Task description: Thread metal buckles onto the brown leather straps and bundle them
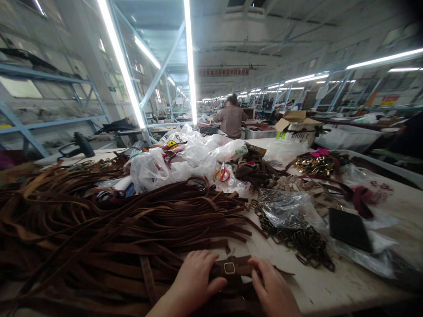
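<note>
A brown leather strap (243, 266) with a square metal buckle (229, 267) lies crosswise low in the head view, between my two hands. My left hand (197, 275) is closed on the strap left of the buckle, its fingers over the far edge and its thumb on the near side. On the other side of the buckle, my right hand (269, 284) grips the strap between thumb and fingers. More brown straps (139, 224) are heaped to the left and beneath my left hand. Parts of the strap under my fingers are hidden.
Behind the straps sit white plastic bags (198, 154) and red-and-yellow scissors (222, 173). To the right are dark metal buckles (307, 244), a flat black object (350, 229) and brass-coloured hardware (313, 165). A cardboard box (297, 127) stands farther back, and a person (231, 119) is beyond the table.
</note>
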`<action>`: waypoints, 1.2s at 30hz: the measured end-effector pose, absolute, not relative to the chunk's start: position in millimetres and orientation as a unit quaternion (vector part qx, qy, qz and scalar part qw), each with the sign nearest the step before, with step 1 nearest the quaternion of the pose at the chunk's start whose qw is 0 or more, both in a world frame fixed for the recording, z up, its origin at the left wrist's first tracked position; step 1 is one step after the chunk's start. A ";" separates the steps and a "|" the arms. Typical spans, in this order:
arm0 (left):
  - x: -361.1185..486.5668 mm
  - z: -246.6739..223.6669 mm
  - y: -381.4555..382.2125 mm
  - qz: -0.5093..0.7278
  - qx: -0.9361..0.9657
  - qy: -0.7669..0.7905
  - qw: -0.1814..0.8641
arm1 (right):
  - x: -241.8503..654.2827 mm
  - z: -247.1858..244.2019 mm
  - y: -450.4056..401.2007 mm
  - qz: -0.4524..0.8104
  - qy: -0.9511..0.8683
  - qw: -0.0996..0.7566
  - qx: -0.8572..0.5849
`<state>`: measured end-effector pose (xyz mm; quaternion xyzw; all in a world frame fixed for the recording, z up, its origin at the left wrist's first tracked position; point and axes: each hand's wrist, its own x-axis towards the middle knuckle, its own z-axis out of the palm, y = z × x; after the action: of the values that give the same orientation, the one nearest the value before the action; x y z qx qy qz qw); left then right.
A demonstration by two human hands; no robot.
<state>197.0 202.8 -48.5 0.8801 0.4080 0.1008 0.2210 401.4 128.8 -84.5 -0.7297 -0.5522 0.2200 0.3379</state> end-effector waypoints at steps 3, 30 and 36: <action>192.8 -54.5 213.1 0.049 0.872 0.446 0.196 | 397.8 -74.1 136.8 0.135 -0.595 0.307 -0.731; 225.2 -40.2 227.4 0.036 0.927 0.356 0.115 | 503.7 -79.4 170.6 -0.062 -0.585 0.055 -0.807; 234.5 -33.1 213.3 0.086 0.897 0.369 0.230 | 501.0 -87.0 180.3 -0.069 -0.610 0.010 -0.790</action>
<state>234.5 213.3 -33.1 0.8967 0.3686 0.0863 0.2295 501.0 180.3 -87.0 -0.7896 -0.6097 -0.0691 0.0100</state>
